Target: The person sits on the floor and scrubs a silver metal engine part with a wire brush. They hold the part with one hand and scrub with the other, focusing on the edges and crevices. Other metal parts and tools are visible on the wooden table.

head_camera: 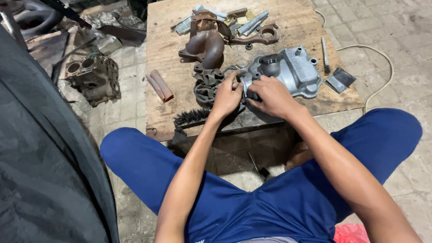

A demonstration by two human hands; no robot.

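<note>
A grey cast-metal engine cover (294, 72) lies on a low wooden board (171, 36) in front of me. My left hand (227, 95) pinches the cover's near-left edge, fingers curled around it. My right hand (272, 95) grips the same near edge just to the right, fingers closed on the metal. A dark crumpled rubber gasket or strap (206, 86) lies right beside my left hand.
A rusty manifold (204, 42), brackets and small metal parts sit at the board's far side. Two reddish tubes (158, 84) and a black wire brush (191, 116) lie left of my hands. An engine block (93, 78) rests on the paved floor, left; a white cable (382, 58) runs right.
</note>
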